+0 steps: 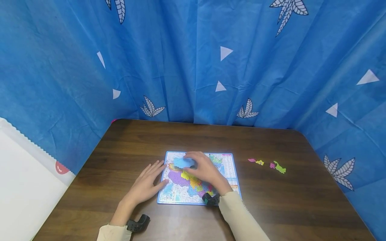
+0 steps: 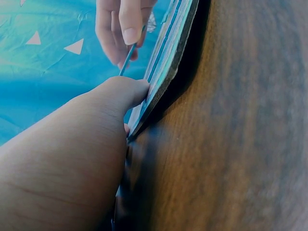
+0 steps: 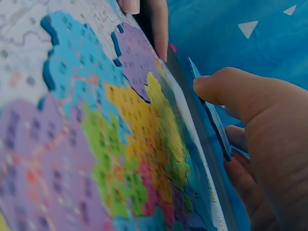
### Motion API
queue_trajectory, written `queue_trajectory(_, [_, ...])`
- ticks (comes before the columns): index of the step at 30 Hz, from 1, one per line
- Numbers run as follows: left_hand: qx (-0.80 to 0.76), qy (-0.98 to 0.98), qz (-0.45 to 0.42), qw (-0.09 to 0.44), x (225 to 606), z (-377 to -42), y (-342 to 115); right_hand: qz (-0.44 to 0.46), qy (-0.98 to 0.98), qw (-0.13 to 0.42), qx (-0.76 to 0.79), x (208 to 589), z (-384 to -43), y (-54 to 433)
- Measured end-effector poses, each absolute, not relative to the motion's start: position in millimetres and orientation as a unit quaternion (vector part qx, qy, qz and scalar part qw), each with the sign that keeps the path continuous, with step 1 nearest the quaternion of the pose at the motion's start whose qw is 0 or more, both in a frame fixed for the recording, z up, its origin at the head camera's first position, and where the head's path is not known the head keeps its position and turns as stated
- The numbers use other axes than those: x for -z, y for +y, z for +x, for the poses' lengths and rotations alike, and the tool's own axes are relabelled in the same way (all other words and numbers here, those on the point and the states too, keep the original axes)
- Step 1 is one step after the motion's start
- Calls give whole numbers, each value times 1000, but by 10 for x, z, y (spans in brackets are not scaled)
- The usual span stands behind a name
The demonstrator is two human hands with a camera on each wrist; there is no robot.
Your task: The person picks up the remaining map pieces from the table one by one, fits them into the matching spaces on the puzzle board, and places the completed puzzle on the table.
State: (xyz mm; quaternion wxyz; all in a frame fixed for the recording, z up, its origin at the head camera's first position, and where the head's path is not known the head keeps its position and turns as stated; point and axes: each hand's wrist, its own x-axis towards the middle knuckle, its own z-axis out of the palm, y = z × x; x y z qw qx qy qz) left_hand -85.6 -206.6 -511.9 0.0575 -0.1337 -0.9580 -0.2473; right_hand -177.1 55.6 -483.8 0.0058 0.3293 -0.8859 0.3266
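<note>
A map jigsaw board (image 1: 230, 167) with a blue rim lies on the table, its colored pieces filling much of the middle and lower part. My right hand (image 1: 205, 169) pinches a light blue puzzle piece (image 3: 211, 120) between thumb and fingers, raised over the upper left of the board. In the right wrist view that piece is seen nearly edge-on, apart from the board. My left hand (image 1: 144, 185) lies along the board's left edge with its fingers extended, and its thumb (image 2: 137, 91) touches the edge. A purple piece (image 1: 178, 178) sits just below the held piece in the head view.
Right of the board lie several loose pieces: a pink one (image 1: 251, 160), a yellow one (image 1: 260, 162), another pink one (image 1: 272, 165) and a green one (image 1: 280, 168). A blue curtain (image 1: 181, 67) hangs behind the dark wooden table (image 1: 135, 137). Each wrist wears a black device (image 1: 138, 223).
</note>
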Motion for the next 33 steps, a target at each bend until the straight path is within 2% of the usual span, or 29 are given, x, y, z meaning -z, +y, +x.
queue_trajectory(33, [248,-957,-137,56,5101,-844,-2060,326,-895,-25,-305,5004,-1768,385])
